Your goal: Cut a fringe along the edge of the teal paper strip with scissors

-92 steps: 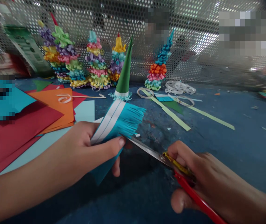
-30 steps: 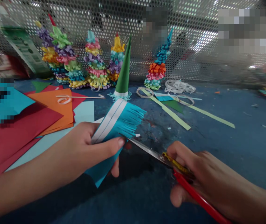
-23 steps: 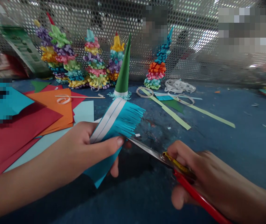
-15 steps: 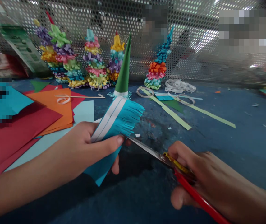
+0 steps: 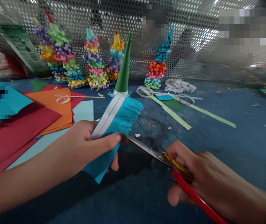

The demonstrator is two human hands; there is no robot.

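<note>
My left hand (image 5: 84,146) pinches a blue paper strip (image 5: 121,115) between thumb and fingers. Its right edge is cut into a fringe, and white tape runs along its left side. The lower end of the strip hangs below my thumb. My right hand (image 5: 193,174) is closed around the red and yellow handles of the scissors (image 5: 147,147). The blade tips meet the strip beside my left thumb; whether they are parted is hard to tell. Just behind the strip stands a green paper cone (image 5: 123,71) with light blue fringe around its base.
Red sheets (image 5: 18,130), orange sheets (image 5: 56,109) and a thin stick (image 5: 81,96) lie at left. Fringed, colourful cones (image 5: 95,65) line the perforated metal screen (image 5: 193,40). Tape rings (image 5: 145,92) and pale green strips (image 5: 175,115) lie right of centre. A bottle (image 5: 21,46) leans at back left.
The scissors and my right hand have shifted slightly left. The blue strip and my left thumb have also moved a little left.
</note>
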